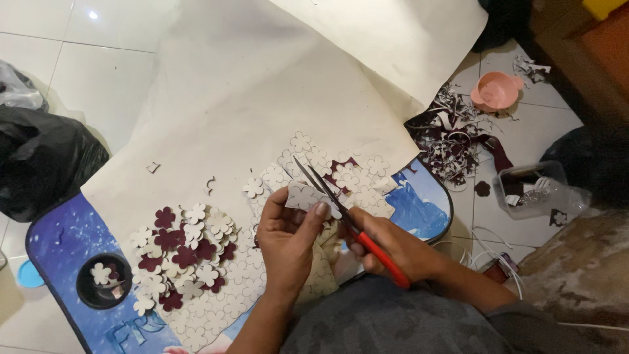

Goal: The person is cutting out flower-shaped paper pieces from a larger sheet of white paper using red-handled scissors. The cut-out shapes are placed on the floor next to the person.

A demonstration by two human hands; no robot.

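My left hand (287, 237) pinches a small cream piece with a flower outline (302, 196) between thumb and fingers. My right hand (386, 246) grips red-handled scissors (334, 200); their open blades point up and left, across the piece's right edge. Under both hands lies a cream sheet printed with flower shapes (216, 314). Left of my left hand is a pile of cut-out flowers (180, 252), cream and maroon. More flower outlines (357, 177) lie above the scissors.
A blue lap table (59, 242) with a round cup hole (103, 280) holds the work. A large cream sheet (262, 85) covers its far side. On the tiled floor: maroon scraps (452, 134), a pink bowl (496, 90), a clear box (534, 190), a black bag (42, 160).
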